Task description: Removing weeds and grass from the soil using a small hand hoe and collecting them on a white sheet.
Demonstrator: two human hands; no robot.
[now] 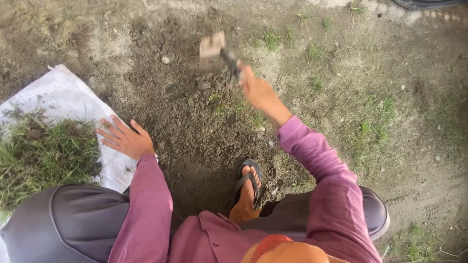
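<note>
Right hand clenched on raised hoe; left hand splayed, released. A wayward downswing may strike the near sandalled foot.

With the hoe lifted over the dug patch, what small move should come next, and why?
Probably bring the hoe down onto the grass tufts just below it. The right hand holds it raised and blurred above loosened soil, those tufts remain rooted, and the left hand rests open, clear of the blade.

Right hand grips small hoe above bare soil; left hand spread beside white sack bearing cut grass
</note>
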